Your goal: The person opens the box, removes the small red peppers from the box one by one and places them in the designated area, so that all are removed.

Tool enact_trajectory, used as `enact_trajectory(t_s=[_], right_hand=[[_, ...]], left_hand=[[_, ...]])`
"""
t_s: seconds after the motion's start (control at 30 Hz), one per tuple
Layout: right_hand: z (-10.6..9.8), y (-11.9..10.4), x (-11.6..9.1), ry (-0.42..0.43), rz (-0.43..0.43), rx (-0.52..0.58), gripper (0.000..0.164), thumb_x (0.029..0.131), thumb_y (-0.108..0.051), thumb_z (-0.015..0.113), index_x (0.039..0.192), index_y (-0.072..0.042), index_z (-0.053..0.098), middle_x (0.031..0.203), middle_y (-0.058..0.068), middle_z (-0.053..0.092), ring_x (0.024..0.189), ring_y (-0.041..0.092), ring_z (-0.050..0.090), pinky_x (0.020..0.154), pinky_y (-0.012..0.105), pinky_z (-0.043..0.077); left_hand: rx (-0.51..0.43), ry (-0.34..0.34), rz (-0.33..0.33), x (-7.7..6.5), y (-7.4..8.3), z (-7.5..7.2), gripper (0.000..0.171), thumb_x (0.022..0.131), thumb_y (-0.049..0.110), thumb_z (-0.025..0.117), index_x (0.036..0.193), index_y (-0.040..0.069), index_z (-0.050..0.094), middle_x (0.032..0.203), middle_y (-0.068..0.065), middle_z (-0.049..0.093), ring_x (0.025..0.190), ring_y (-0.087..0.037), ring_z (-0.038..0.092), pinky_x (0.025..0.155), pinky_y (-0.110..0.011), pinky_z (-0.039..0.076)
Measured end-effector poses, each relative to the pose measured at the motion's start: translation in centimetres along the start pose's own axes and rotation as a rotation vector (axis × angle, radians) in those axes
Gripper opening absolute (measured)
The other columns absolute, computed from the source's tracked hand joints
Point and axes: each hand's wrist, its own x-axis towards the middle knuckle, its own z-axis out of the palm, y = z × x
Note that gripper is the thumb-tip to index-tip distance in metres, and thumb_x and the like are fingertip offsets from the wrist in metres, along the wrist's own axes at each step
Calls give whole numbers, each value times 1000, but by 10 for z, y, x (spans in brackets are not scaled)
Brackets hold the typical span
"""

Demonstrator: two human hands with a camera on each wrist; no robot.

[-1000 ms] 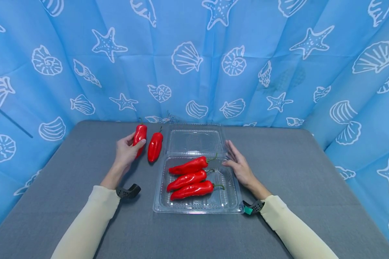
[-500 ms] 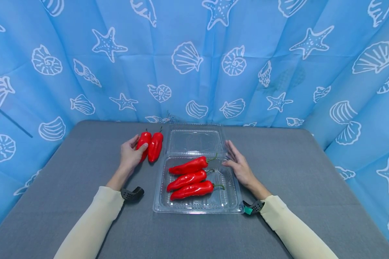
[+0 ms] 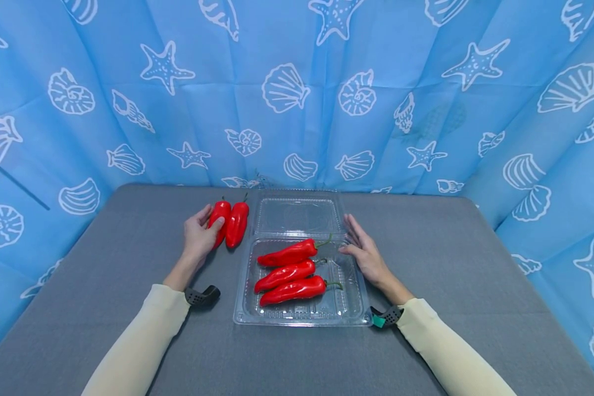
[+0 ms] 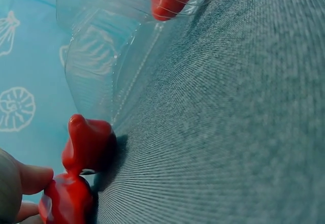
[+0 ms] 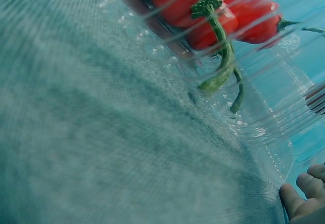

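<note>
In the left hand (image 3: 198, 235), pinched between thumb and fingertips, a glossy red tapered pepper (image 3: 222, 210), lying on the grey cloth-covered bench (image 3: 450, 247) with stem pointing to the back. Just to its right, seemingly touching, a second glossy red pepper (image 3: 237, 225), also with stem to the back and left of a clear plastic hinged box (image 3: 302, 323). Behind the base, flat and folded open, the clear ridged lid (image 3: 297, 214).

Inside the base, toward its left, three more glossy red peppers (image 3: 285, 276), side by side across the box, with green stems to the right. At the box's right side, the right hand (image 3: 369, 261), loosely spread, with nothing in its grip; probably steadying the wall, though hard to confirm as firm contact. Across the back, a blue curtain (image 3: 302, 137) with white shells and starfish.

Looks like the step of setting the pinched pepper alongside its neighbour; cannot rule out the start of a pick-up. For a release, calls for easing thumb and fingers straight off, without rolling either pepper. For a lift, calls for a secure pinch and a rise clear of the neighbour.
</note>
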Motion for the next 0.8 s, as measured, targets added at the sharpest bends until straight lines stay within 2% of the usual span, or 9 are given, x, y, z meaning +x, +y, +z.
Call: enact_trajectory(t_s=[0.57, 0.8], right_hand=[[0, 0, 0, 1, -9, -9, 82, 88, 15, 54, 158, 9, 10, 164, 28, 13, 151, 44, 16, 121, 51, 17], [1, 0, 0, -4, -16, 3, 83, 88, 15, 54, 157, 9, 10, 163, 30, 13, 151, 44, 16, 120, 51, 18]], left_hand=[[-23, -12, 19, 3, -3, -1, 65, 103, 12, 59, 159, 4, 28, 161, -15, 36, 145, -32, 38, 114, -44, 37], [-71, 12, 23, 4, 1, -5, 64, 103, 11, 60, 158, 2, 29, 159, -16, 38, 145, -29, 39, 116, -38, 34]])
